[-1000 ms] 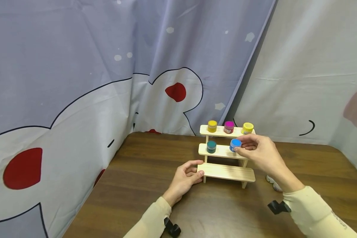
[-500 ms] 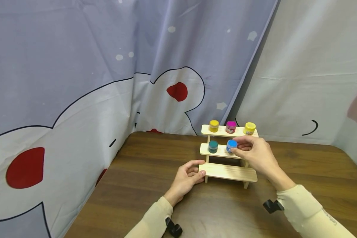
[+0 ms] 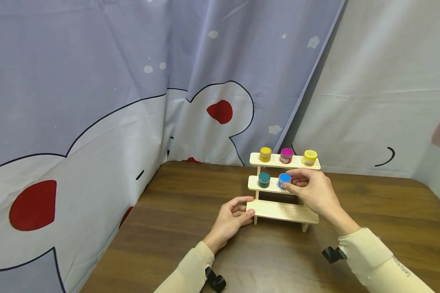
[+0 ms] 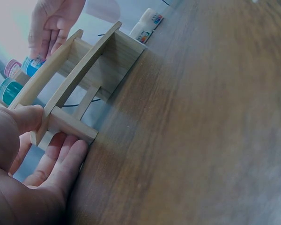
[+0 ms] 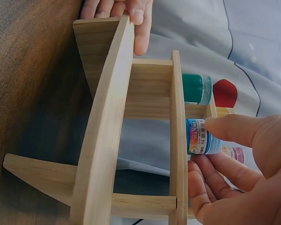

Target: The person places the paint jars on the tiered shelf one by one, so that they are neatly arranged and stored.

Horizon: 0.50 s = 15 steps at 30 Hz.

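A three-tier wooden display stand (image 3: 282, 210) stands on the table. My left hand (image 3: 229, 221) grips the left end of its lowest shelf, thumb on top and fingers beneath. My right hand (image 3: 315, 191) pinches a small blue paint jar (image 3: 284, 180) between thumb and fingers at the middle shelf; in the right wrist view the jar's base is right at the shelf board. Left of it on that shelf sits a dark green paint jar (image 3: 264, 180). Along the top shelf are a dark yellow jar (image 3: 265, 154), a magenta jar (image 3: 286, 155) and a bright yellow jar (image 3: 309, 157).
Two white-looking jars (image 4: 146, 26) stand on the table past the stand's right end, seen in the left wrist view. A printed curtain (image 3: 212, 57) hangs behind the brown wooden table (image 3: 176, 211).
My right hand has moved the blue jar left along the middle shelf, closer to the green jar. The left hand keeps its grip on the stand; the head view shifts slightly.
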Available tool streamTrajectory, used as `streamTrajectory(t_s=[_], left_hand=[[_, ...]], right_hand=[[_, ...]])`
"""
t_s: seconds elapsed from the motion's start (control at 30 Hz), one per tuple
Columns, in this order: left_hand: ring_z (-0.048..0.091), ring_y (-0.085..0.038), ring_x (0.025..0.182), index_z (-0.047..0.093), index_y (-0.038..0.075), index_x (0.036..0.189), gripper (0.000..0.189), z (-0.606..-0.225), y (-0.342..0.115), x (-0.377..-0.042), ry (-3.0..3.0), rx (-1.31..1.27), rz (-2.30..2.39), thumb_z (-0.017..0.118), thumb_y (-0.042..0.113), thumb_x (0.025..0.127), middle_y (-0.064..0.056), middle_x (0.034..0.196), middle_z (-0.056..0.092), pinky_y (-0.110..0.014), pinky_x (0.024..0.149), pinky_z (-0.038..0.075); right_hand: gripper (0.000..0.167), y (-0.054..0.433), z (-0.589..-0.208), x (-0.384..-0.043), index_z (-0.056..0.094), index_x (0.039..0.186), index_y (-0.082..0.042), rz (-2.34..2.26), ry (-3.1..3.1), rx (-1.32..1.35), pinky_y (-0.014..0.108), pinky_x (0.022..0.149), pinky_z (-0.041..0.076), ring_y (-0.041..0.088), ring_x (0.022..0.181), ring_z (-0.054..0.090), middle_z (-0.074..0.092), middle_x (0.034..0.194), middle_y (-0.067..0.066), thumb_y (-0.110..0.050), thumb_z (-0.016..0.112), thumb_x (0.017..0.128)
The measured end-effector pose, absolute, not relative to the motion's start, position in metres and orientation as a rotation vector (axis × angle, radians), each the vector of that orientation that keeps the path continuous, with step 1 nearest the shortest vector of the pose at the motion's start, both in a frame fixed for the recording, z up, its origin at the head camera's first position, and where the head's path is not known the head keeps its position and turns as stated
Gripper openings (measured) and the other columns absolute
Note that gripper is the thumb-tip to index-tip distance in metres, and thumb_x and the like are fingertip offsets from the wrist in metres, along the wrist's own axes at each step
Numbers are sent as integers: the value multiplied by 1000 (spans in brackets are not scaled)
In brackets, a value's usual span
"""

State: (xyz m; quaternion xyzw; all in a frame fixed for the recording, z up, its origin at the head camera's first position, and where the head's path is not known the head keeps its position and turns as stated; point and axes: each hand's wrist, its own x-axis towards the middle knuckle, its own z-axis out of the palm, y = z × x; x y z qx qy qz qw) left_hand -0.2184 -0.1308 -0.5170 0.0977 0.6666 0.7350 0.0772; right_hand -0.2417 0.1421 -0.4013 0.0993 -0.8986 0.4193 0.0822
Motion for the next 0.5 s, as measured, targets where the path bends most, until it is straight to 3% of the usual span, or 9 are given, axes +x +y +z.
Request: streamTrajectory(t_s=[0.5], left_hand=[[77,-22,102,73,10,143,39,-517,-130,-218,1994,279,2205,79,5,104,-12,109,75,-41,95,69]], right_hand=[[54,144,-401,-239,73,143,-3,1224,-2683,325,12,86,60,32,113,79,79,129,17,-29,89,98]])
